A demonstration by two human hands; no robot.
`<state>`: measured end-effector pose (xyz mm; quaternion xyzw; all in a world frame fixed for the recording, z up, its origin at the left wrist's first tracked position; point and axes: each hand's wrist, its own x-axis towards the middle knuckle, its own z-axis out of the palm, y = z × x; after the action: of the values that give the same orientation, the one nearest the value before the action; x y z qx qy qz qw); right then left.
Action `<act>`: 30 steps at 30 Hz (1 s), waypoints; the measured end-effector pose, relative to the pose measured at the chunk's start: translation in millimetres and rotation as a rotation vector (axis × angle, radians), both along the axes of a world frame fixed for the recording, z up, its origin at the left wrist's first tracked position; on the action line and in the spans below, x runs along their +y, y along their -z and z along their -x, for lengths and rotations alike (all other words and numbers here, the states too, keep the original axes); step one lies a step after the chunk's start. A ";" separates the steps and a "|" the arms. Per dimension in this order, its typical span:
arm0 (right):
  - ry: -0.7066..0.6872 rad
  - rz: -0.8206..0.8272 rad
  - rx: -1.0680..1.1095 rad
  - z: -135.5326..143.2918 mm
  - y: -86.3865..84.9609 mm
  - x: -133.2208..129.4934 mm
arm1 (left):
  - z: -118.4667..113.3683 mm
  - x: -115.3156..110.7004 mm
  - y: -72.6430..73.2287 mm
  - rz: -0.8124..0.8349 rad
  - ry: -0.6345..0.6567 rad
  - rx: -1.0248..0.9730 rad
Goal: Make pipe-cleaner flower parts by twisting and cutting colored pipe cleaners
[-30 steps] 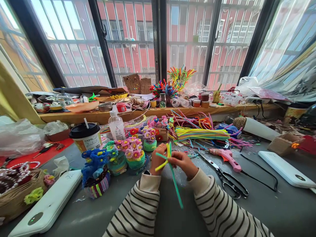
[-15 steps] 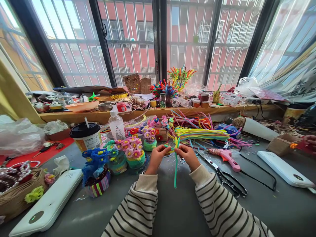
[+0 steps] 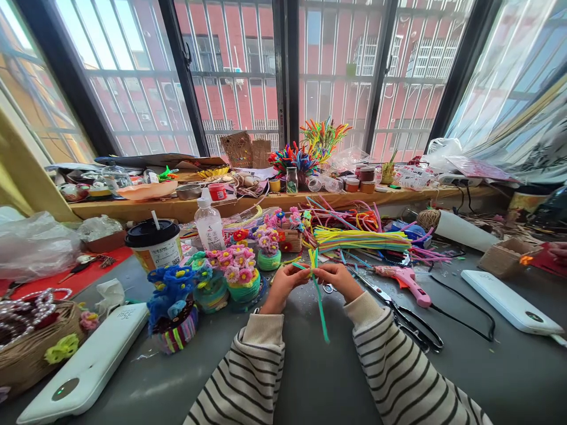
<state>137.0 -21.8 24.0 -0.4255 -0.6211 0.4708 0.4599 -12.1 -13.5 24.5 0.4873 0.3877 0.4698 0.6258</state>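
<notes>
Green and yellow pipe cleaners (image 3: 321,310) are pinched between my two hands above the grey table, a long green end hanging down and short yellow and green ends pointing up. My left hand (image 3: 283,287) has its thumb and fingers closed on them from the left. From the right, my right hand (image 3: 340,280) closes its fingertips on the same pieces. The two hands nearly touch. Just behind lies a bundle of yellow and green pipe cleaners (image 3: 363,239). Scissors (image 3: 410,324) and a pink glue gun (image 3: 410,284) lie right of my right hand.
Left of my hands stand pots of fuzzy flowers, pink (image 3: 239,265) and blue (image 3: 170,301), a bottle (image 3: 209,227) and a lidded cup (image 3: 155,245). White power banks (image 3: 88,360) (image 3: 509,302) lie at both sides. Another person's hand (image 3: 559,251) shows at the far right.
My hands have drawn slightly closer together. The hanging green end has swung to the right at its lower tip. At the far right, the other person's hand has moved slightly.
</notes>
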 end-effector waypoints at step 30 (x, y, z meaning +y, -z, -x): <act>0.053 0.065 0.210 1.4 -0.3 -0.7 | -0.6 -0.3 2.3 0.046 0.142 -0.032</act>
<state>135.6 -22.5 24.3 -0.4048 -0.5423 0.5205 0.5207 -11.5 -13.8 22.2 0.4916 0.3525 0.4229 0.6747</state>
